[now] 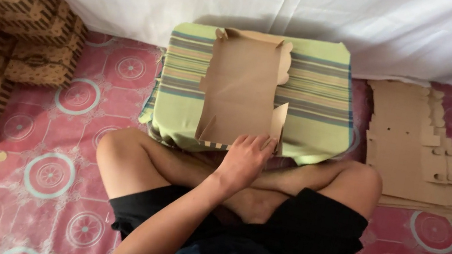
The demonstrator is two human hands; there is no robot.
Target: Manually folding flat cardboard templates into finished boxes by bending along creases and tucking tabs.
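The unfolded cardboard blank takes up the middle of the green striped cushion, its raised flaps standing along the edges, so bare cloth is left on either side of it. The left hand covers its near edge. Stacked finished boxes wall off the left, a pile of flat blanks lies right, and pink patterned floor stays open between.

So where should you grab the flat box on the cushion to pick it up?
Judging by its pose, the near edge: the box lies flat on the cushion, overhanging slightly toward the person. Come from the near side, where the left hand touches it, avoiding the flimsy upright flaps.
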